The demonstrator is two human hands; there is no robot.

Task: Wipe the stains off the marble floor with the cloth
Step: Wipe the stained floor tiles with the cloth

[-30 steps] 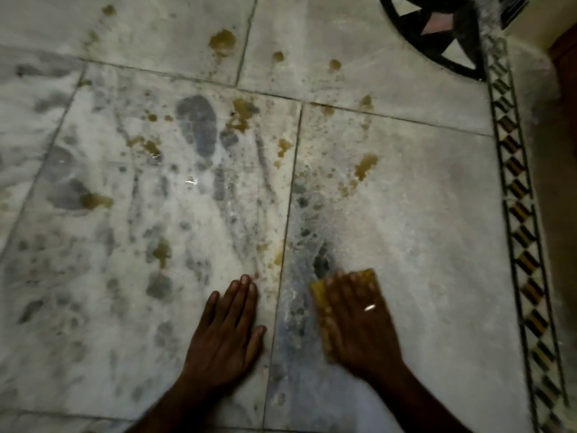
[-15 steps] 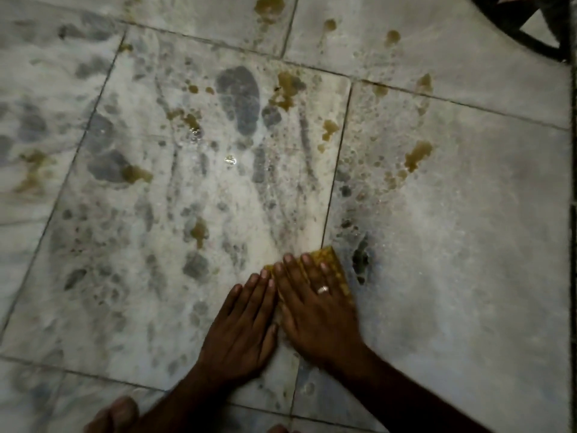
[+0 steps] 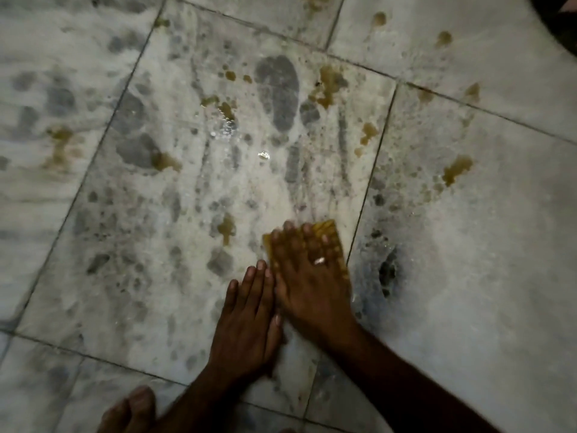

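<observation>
A yellow cloth lies flat on the wet, foamy marble floor, just left of a tile joint. My right hand, with a ring on one finger, presses flat on the cloth and covers most of it. Beside it, my left hand rests palm down on the floor, fingers together, touching the right hand's side. Brown stains dot the tiles: one just left of the cloth, others farther off and one to the right.
A dark patch sits in the foam right of the cloth. My bare foot shows at the bottom edge. A dark inlay curve fills the top right corner. Grey veins run through the tiles.
My right hand slid the cloth left across the tile joint and a little forward, ending against my left hand. The view shifted, bringing my foot into sight.
</observation>
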